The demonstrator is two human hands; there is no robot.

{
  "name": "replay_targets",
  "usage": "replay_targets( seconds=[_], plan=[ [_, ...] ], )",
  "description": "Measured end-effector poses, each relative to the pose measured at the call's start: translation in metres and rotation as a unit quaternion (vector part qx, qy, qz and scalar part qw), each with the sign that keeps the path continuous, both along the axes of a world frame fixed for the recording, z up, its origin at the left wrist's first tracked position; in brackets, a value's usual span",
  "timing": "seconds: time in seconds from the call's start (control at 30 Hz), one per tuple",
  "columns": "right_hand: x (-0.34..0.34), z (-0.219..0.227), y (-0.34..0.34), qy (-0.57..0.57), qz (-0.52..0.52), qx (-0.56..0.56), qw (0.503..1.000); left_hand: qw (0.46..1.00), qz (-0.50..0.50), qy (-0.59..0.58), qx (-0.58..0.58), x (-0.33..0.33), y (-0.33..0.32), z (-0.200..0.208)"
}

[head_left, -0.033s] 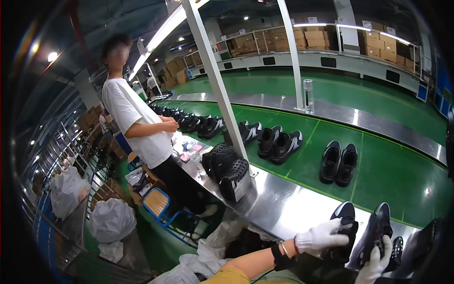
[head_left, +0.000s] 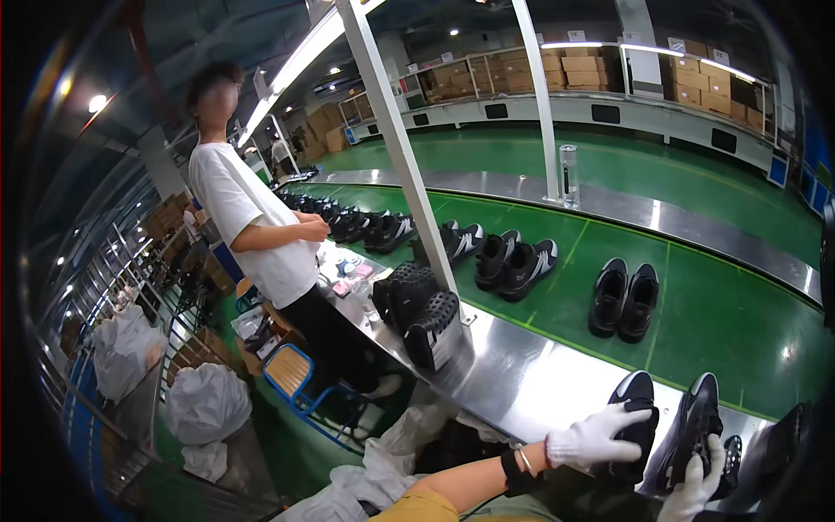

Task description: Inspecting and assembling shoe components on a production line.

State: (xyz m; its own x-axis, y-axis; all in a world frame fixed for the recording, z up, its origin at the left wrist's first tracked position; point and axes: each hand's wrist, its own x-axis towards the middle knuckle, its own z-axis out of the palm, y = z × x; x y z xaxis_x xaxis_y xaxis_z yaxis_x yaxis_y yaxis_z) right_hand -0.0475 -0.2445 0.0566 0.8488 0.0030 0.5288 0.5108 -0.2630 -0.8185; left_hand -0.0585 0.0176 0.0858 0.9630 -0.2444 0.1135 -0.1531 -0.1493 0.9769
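Both my hands wear white gloves and are over a pair of black shoes with grey toe edges on the metal ledge. My left hand lies across the left shoe, fingers stretched out and apart over its upper. My right hand is at the rear of the right shoe, its fingers and thumb bent against the side. Part of each shoe is hidden by my gloves. Beside the right shoe is a black piece with a studded surface; its kind is unclear.
On the green conveyor stands a black pair of shoes, with a row of more pairs to the left. Black studded blocks sit by a white post. A co-worker stands at left near a blue stool.
The fingers of my left hand have shifted slightly on the left shoe. My right hand is a little closer to the right shoe's side.
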Motion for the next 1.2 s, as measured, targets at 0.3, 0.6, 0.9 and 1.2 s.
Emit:
replay_targets(
  seconds=[0.3,0.6,0.9,1.2],
  plan=[
    [-0.026,0.07,0.007,0.206,0.022,0.031,0.978,0.86,0.037,-0.226,0.457,0.024,-0.032,-0.002],
    [-0.029,0.09,-0.019,0.318,0.159,-0.104,0.929,0.901,0.121,-0.186,0.371,0.043,-0.037,-0.009],
    [0.006,0.09,0.04,0.165,0.155,-0.282,0.932,0.913,0.083,-0.201,0.344,0.054,-0.049,-0.009],
    [0.028,0.108,0.058,0.184,0.354,-0.458,0.794,0.92,0.135,-0.157,0.332,0.036,-0.026,-0.008]
  ],
)
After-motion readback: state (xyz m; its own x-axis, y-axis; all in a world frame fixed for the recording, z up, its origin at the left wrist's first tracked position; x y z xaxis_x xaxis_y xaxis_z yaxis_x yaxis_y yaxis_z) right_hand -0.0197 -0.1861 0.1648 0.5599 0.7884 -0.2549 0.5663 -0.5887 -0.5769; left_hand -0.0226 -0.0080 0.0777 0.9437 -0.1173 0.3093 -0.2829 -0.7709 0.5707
